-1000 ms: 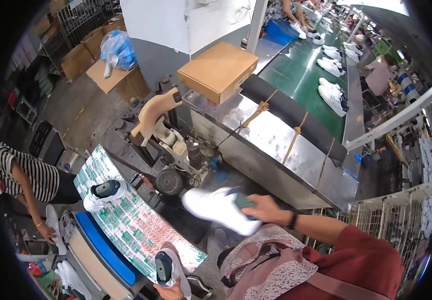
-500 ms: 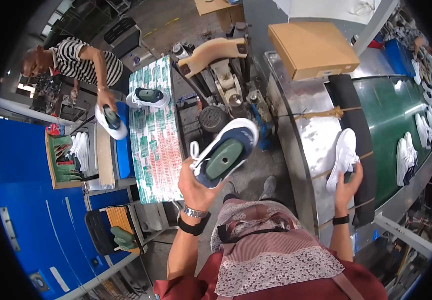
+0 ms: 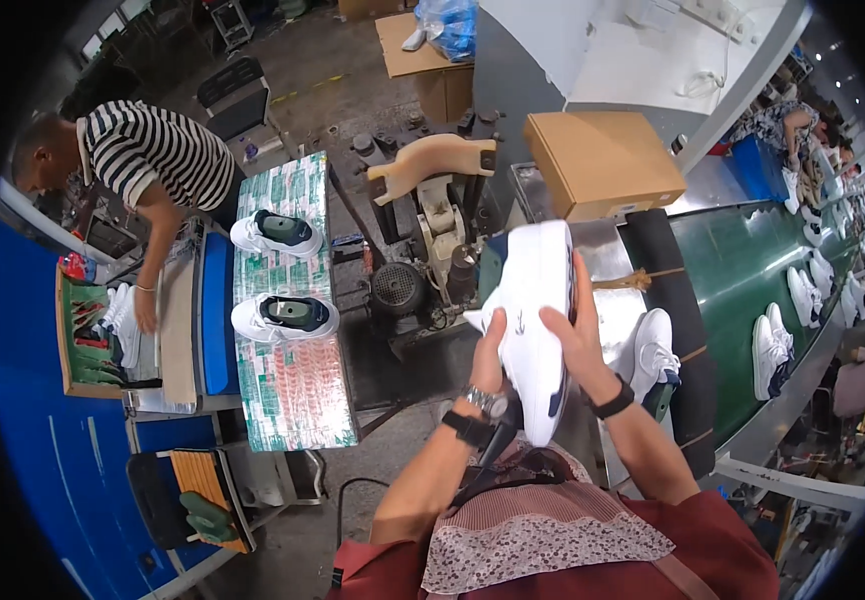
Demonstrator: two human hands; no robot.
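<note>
Chest-high in the middle, a white sneaker [image 3: 533, 290] is held upright between my two hands, its white side turned toward me. My left hand [image 3: 487, 368] grips it from the left, the thumb on its white surface. From the right, my right hand [image 3: 581, 335] closes on it, with the thumb pressed on that same side. The shoe's opening is mostly turned away. Just right of my hands a second white sneaker [image 3: 655, 345] with a green insert rests at the edge of the metal counter [image 3: 608, 335].
Two white sneakers with green inserts lie on a tape-covered table [image 3: 298, 400] at left. Beyond it, a person in a striped shirt [image 3: 158, 155] reaches toward shoes in a wooden bin [image 3: 73, 340]. A machine [image 3: 438, 215] stands ahead; a cardboard box [image 3: 603, 160] and green conveyor [image 3: 723, 270] lie right.
My left hand has carried its sneaker rightward and turned it. My right hand has let go of the counter sneaker and gripped the held one. The other person's sneaker now lies on the taped table.
</note>
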